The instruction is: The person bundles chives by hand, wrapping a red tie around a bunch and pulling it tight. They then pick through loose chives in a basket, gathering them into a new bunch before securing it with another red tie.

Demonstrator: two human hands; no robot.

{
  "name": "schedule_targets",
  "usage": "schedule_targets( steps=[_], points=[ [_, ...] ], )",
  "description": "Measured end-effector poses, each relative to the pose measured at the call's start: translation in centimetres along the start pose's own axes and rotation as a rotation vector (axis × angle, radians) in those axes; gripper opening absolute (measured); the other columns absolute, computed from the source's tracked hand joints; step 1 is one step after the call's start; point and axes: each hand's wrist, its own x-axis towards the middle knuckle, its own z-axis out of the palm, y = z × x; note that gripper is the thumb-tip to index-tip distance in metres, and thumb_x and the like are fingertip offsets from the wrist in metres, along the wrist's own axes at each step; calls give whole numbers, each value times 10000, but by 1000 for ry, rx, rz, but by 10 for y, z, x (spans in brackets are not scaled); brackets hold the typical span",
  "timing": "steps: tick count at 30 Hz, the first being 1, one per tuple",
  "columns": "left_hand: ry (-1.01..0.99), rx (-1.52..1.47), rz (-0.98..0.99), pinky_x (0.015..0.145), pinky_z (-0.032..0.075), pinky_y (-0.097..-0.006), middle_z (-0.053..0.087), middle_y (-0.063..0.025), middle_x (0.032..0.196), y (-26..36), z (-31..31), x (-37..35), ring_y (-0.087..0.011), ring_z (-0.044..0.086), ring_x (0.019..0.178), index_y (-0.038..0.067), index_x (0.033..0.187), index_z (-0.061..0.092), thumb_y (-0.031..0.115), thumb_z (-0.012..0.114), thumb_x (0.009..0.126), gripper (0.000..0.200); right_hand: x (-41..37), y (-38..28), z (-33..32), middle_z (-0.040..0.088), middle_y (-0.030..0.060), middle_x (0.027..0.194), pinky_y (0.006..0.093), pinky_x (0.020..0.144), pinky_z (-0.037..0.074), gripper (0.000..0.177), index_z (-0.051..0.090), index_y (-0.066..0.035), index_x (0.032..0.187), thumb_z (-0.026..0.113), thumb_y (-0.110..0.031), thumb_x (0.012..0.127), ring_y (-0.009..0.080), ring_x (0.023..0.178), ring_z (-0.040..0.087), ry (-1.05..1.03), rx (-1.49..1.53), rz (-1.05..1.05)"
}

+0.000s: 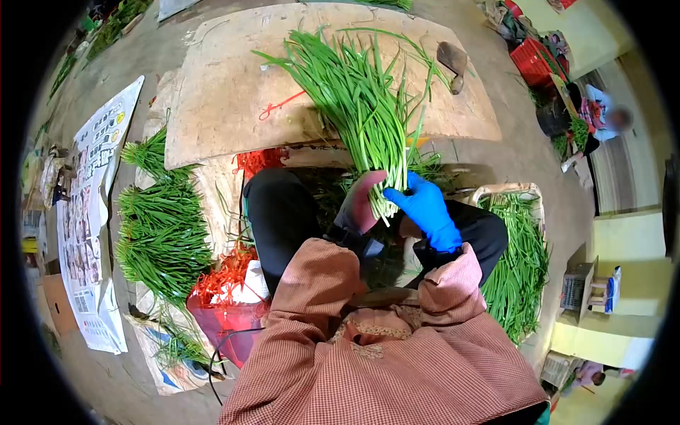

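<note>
1. As I see it, left hand (360,203) and right hand (426,210) clamp together on chive bunch (354,99), dead centre, leaves fanning to 12 o'clock.
2. Chive pile (159,230) at 9 o'clock.

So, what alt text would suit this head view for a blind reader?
A seated person grips a bunch of green stalks by its cut ends, left hand in a dark red glove, right hand in a blue one, its tips fanned over a board. More bundles lie to the person's left.
</note>
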Motion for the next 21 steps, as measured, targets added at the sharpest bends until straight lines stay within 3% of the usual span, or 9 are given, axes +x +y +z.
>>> schedule_targets(
  steps=[1, 4, 7, 8, 10, 11, 12, 18, 21],
  points=[
    [-142, -125, 35, 844, 473, -397, 571, -161, 1091, -1, -2, -2, -257, 572, 979, -46, 1153, 488, 173, 506, 828, 393, 0, 7, 0, 644, 35, 885, 238, 688, 457, 336, 580, 7, 1076, 650, -164, 795, 88, 728, 548, -21, 136, 12],
    [-36, -130, 86, 862, 471, -395, 581, -157, 1081, -6, -1, -2, -257, 583, 966, -26, 1165, 474, 244, 500, 837, 425, -2, 9, -7, 645, 51, 874, 235, 646, 457, 293, 576, 16, 1090, 607, -97, 822, 76, 719, 547, 23, 362, 173],
    [-45, -251, 10, 837, 481, -421, 573, -168, 1094, 3, 18, -8, -279, 589, 949, -23, 1193, 450, 242, 487, 839, 443, -5, 11, -16, 637, 71, 780, 244, 596, 475, 250, 589, 32, 1036, 578, -137, 852, 116, 679, 584, 22, 496, 151],
    [18, -283, 1, 811, 495, -421, 566, -172, 1110, 5, 26, -8, -279, 597, 933, -18, 1224, 424, 243, 472, 841, 466, -6, 10, -18, 637, 71, 780, 244, 596, 475, 250, 589, 32, 1036, 578, -137, 852, 116, 679, 584, 25, 497, 155],
    [-205, -233, 20, 860, 465, -447, 511, -188, 1193, 5, 12, -6, -296, 544, 1041, -15, 1262, 381, 283, 490, 836, 531, -8, 9, -22, 617, 56, 727, 242, 523, 462, 225, 601, 25, 959, 562, -178, 869, 122, 584, 572, -79, 509, 218],
    [-149, -189, 36, 851, 468, -445, 516, -189, 1186, 5, 16, -7, -294, 551, 1030, -15, 1262, 381, 302, 474, 842, 533, -6, 9, -15, 601, 58, 689, 236, 451, 440, 240, 596, 16, 883, 547, -219, 881, 123, 500, 551, 4, 378, 154],
    [-173, -221, 58, 845, 468, -448, 512, -192, 1191, 3, 14, -8, -302, 546, 1036, -16, 1265, 381, 321, 464, 844, 546, -10, 3, -14, 591, 60, 659, 230, 423, 428, 268, 594, 11, 845, 544, -250, 883, 120, 450, 532, -22, 456, 241],
    [-35, -187, -1, 866, 461, -408, 539, -192, 1146, 4, 33, -8, -285, 560, 1011, -21, 1245, 401, 312, 491, 825, 544, -12, 8, -2, 585, 31, 594, 212, 377, 383, 311, 604, -10, 806, 562, -312, 870, 95, 412, 523, -101, 548, 278],
    [-89, -92, -67, 863, 460, -417, 532, -236, 1130, 5, 23, -7, -299, 568, 983, -28, 1230, 414, 333, 498, 819, 554, -16, 3, -7, 610, 42, 658, 219, 429, 427, 218, 617, 9, 843, 617, -210, 833, 106, 469, 556, -174, 481, 302]
  ],
)
